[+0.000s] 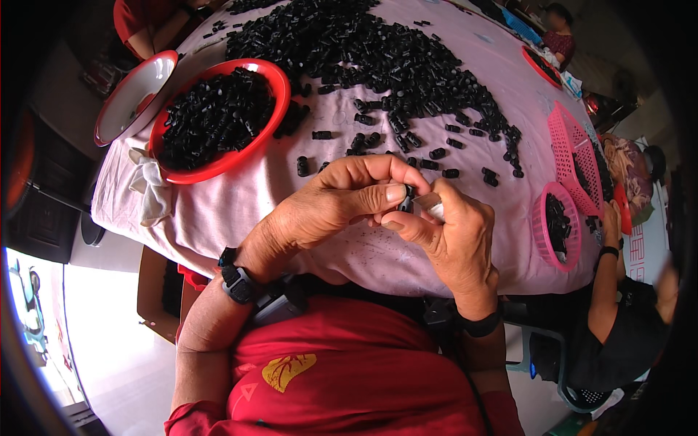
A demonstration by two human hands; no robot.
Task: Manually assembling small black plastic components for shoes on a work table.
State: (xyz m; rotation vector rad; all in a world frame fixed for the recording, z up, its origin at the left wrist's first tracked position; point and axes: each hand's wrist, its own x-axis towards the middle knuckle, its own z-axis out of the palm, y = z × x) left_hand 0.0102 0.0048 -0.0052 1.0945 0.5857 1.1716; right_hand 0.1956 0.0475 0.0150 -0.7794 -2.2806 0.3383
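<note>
Over the near edge of the table, my left hand (pixel 347 190) pinches a small black cylindrical part (pixel 407 201) between thumb and fingertips. My right hand (pixel 463 236) is closed beside it, thumb and forefinger bent toward the part. A small whitish piece (pixel 435 211) shows in the right hand's grip; its kind is hard to make out. Just beyond my fingers, several loose black parts (pixel 437 153) lie on the pink cloth (pixel 291 211). Farther back spreads a large heap of the same black parts (pixel 349 51).
At the left stand a red-rimmed basin (pixel 285 91) full of black parts, a white basin with a red rim (pixel 109 120) and a white rag (pixel 149 190). Pink baskets (pixel 539 229) holding black parts stand at the right. A co-worker's arm (pixel 605 291) reaches in there; other people sit across the table.
</note>
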